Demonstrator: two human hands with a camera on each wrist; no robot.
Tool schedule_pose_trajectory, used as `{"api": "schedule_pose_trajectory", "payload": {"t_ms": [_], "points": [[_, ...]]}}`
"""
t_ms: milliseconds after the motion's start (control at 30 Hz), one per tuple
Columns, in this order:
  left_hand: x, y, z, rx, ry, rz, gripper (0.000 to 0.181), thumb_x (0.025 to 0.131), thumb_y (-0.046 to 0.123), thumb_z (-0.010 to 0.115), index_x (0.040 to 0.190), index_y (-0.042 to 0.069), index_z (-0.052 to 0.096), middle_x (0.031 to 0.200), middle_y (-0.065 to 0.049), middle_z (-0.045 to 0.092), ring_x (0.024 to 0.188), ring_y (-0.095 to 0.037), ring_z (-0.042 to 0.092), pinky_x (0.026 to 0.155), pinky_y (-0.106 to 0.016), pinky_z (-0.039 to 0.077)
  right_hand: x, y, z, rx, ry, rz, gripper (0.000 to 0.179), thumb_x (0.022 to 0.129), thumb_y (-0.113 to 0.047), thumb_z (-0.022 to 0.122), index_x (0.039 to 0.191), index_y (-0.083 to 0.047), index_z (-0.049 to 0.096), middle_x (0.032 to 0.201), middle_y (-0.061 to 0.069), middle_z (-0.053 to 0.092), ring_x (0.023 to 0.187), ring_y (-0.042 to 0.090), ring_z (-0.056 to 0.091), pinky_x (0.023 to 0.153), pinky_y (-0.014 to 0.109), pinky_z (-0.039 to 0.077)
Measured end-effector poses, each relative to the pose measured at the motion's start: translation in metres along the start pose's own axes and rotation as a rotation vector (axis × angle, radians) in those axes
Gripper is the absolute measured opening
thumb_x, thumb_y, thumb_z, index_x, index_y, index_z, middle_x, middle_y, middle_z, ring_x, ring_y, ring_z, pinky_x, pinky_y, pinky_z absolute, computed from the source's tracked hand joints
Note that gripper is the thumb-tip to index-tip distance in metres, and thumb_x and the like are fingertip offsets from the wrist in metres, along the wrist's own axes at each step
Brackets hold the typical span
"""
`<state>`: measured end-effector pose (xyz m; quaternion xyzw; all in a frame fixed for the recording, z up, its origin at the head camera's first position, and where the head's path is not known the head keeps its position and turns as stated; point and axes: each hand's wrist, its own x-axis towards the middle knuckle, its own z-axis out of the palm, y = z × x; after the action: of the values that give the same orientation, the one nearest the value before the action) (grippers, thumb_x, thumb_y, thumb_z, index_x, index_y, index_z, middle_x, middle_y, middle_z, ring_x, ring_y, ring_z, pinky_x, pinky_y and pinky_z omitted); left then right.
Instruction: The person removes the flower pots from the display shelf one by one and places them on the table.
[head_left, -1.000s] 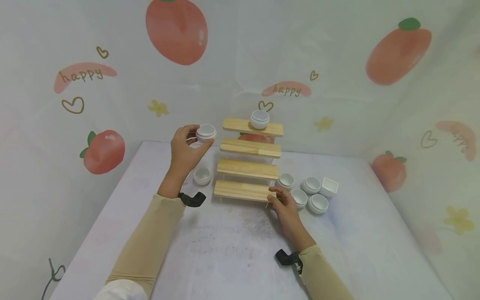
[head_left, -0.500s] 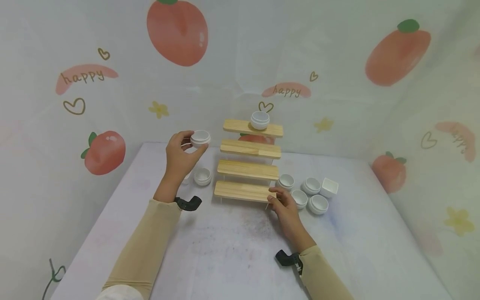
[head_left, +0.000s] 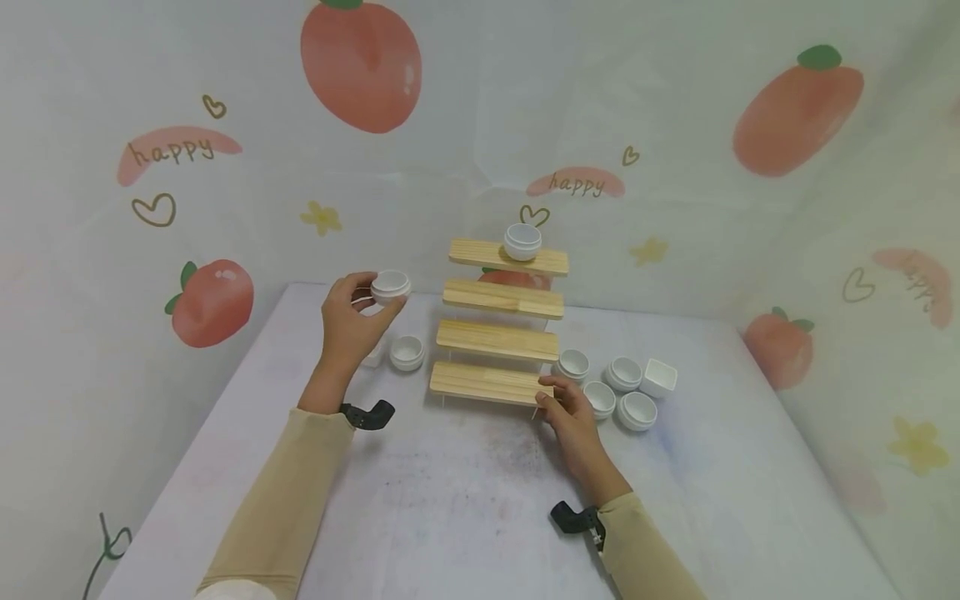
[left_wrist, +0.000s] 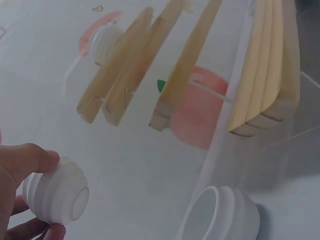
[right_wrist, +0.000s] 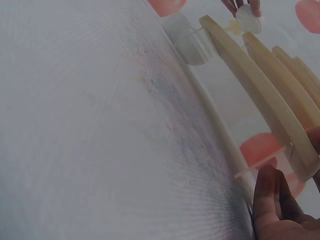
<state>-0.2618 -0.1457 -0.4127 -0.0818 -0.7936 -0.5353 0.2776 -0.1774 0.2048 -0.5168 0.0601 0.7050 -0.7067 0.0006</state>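
My left hand holds a small white ridged bowl in the air, left of a four-tier wooden display stand. In the left wrist view, thumb and fingertips pinch this bowl by its sides, its base turned to the camera. With thumb and fingers, my right hand grips the right end of the stand's lowest board. The right wrist view shows its thumb beside a clear leg. Another white bowl sits upright on the top board; the three lower boards bear nothing.
A round white bowl stands on the table left of the stand, near a partly hidden white dish. Several round bowls and a square one stand to its right. A printed cloth hangs behind.
My left hand has moved left and downward with the bowl, away from the upper boards. The right hand stays at the lowest board's end.
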Motion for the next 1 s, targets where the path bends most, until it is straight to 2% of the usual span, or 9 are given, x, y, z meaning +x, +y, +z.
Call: {"api": "schedule_pose_trajectory", "payload": {"t_ms": [200,433,767,1000], "points": [[-0.006,-0.005,-0.006,0.017,0.022,-0.022,0.056,0.087,0.014,0.089,0.133,-0.006,0.064,0.128,-0.023,0.064,0.117,-0.033,0.066,0.101,-0.046,0.060,0.002,0.002,0.000,-0.002,-0.006,0.007,0.033,0.103,-0.012,0.066,0.136,-0.009,0.062,0.131,0.014,0.060,0.109,0.020,0.061,0.087,0.027,0.057],[-0.015,-0.012,-0.008,0.020,0.024,-0.067,0.057,0.087,0.017,0.089,0.134,-0.005,0.064,0.129,-0.023,0.063,0.119,-0.035,0.065,0.102,-0.046,0.059,-0.001,-0.001,0.000,-0.001,0.000,-0.006,0.034,0.104,-0.009,0.065,0.137,-0.006,0.062,0.131,0.016,0.060,0.108,0.018,0.062,0.088,0.026,0.057],[-0.028,-0.027,-0.017,0.018,0.067,-0.126,0.056,0.087,0.017,0.089,0.132,-0.005,0.065,0.128,-0.021,0.065,0.117,-0.032,0.066,0.101,-0.041,0.059,-0.003,-0.002,0.001,0.006,-0.001,0.002,0.034,0.104,-0.008,0.065,0.137,-0.006,0.062,0.130,0.014,0.061,0.106,0.017,0.061,0.087,0.025,0.056],[-0.030,-0.031,-0.024,0.040,0.078,-0.121,0.055,0.088,0.015,0.088,0.133,-0.007,0.064,0.128,-0.023,0.065,0.118,-0.034,0.066,0.101,-0.040,0.059,-0.005,-0.005,0.003,0.023,0.000,-0.017,0.033,0.103,-0.005,0.065,0.136,-0.005,0.062,0.130,0.015,0.060,0.105,0.016,0.062,0.086,0.024,0.057]]}}
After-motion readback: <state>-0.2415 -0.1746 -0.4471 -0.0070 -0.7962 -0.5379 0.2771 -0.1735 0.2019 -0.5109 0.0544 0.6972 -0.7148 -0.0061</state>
